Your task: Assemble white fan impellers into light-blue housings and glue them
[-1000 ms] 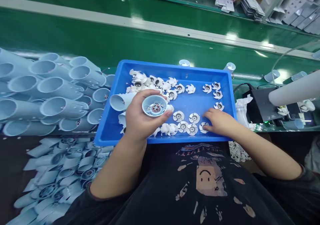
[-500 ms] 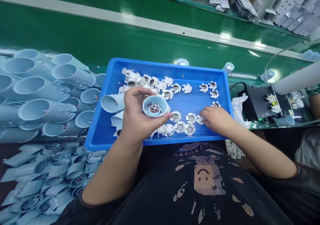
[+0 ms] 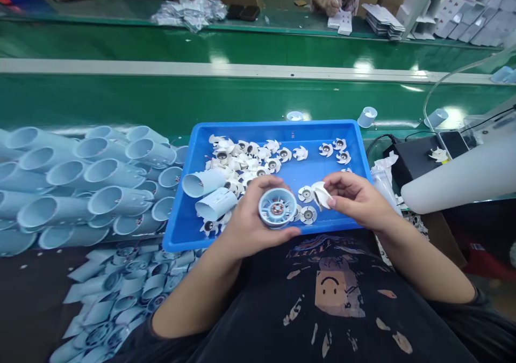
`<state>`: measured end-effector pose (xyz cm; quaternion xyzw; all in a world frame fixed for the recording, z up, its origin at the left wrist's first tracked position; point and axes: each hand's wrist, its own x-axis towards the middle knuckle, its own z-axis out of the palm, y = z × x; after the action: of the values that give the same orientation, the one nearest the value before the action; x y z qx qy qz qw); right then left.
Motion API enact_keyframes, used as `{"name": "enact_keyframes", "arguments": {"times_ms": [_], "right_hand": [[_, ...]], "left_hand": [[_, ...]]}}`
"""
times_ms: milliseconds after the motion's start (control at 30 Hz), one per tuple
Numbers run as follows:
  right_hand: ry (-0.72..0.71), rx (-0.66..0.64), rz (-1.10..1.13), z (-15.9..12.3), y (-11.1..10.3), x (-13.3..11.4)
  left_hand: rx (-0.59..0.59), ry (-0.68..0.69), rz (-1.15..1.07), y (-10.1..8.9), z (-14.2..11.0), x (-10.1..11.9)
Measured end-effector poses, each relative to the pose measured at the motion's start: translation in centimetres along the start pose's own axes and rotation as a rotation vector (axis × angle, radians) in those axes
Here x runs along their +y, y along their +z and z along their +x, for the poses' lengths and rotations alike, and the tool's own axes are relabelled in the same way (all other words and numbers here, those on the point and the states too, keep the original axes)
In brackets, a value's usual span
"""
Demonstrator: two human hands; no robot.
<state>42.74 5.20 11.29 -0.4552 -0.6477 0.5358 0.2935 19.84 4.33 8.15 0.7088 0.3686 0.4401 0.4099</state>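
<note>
My left hand (image 3: pixel 252 223) is wrapped round a pale blue tube housing (image 3: pixel 277 207), its open end with a small motor facing up. My right hand (image 3: pixel 357 199) pinches a white fan blade (image 3: pixel 321 194) just to the right of the housing, a short gap apart. Both hands hover over the near edge of a blue tray (image 3: pixel 183 229). In the tray lie several loose white fan blades (image 3: pixel 258 156) and two pale blue tubes (image 3: pixel 209 191) on their sides.
A stack of pale blue tubes (image 3: pixel 80 186) lies left of the tray, with more tubes (image 3: pixel 116 293) heaped below. A green conveyor (image 3: pixel 161 94) runs behind. A black box (image 3: pixel 415 159) and a white cylinder (image 3: pixel 463 178) stand at right. Another person's hands (image 3: pixel 332 3) work at the far side.
My right hand has lifted a fan blade out of the tray and brought it up beside the housing. My left hand with the housing has shifted right, toward my body.
</note>
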Motion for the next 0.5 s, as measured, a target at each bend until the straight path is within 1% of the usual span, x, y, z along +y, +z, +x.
{"name": "enact_keyframes", "arguments": {"times_ms": [33, 67, 133, 167, 200, 233, 267, 333, 367, 400, 433, 500], "right_hand": [[0.009, -0.018, 0.245, -0.1, 0.0, 0.4], [0.030, -0.044, 0.393, -0.2, 0.0, 0.8], [0.062, -0.074, 0.508, -0.4, 0.2, 1.4], [0.052, -0.066, 0.513, -0.4, 0.4, 1.4], [0.021, -0.048, 0.471, -0.6, 0.5, 1.3], [-0.033, -0.022, 0.376, -0.7, 0.6, 1.0], [-0.112, 0.009, 0.220, -0.9, 0.7, 0.7], [-0.290, 0.066, -0.212, -1.1, 1.0, -0.1], [-0.358, 0.082, -0.424, -1.1, 1.1, -0.5], [-0.400, 0.088, -0.581, -1.1, 1.2, -0.7], [-0.426, 0.089, -0.680, -1.1, 1.3, -0.9], [-0.448, 0.083, -0.753, -1.1, 1.3, -1.2]], "left_hand": [[-0.010, -0.014, 0.094, 0.4, 0.0, 0.3], [-0.027, -0.014, 0.185, 0.8, 0.1, 0.5], [-0.063, 0.049, 0.340, 1.4, 0.3, 0.9], [-0.077, 0.099, 0.399, 1.6, 0.5, 1.1], [-0.088, 0.148, 0.447, 1.8, 0.6, 1.2], [-0.092, 0.187, 0.489, 2.0, 0.7, 1.2], [-0.090, 0.214, 0.526, 2.2, 0.9, 1.2], [-0.087, 0.256, 0.587, 2.6, 1.0, 1.2], [-0.081, 0.279, 0.606, 2.9, 1.0, 1.2], [-0.070, 0.304, 0.620, 3.2, 1.0, 1.2], [-0.055, 0.326, 0.630, 3.4, 0.9, 1.2], [-0.010, 0.347, 0.642, 3.7, 0.8, 1.3]]}}
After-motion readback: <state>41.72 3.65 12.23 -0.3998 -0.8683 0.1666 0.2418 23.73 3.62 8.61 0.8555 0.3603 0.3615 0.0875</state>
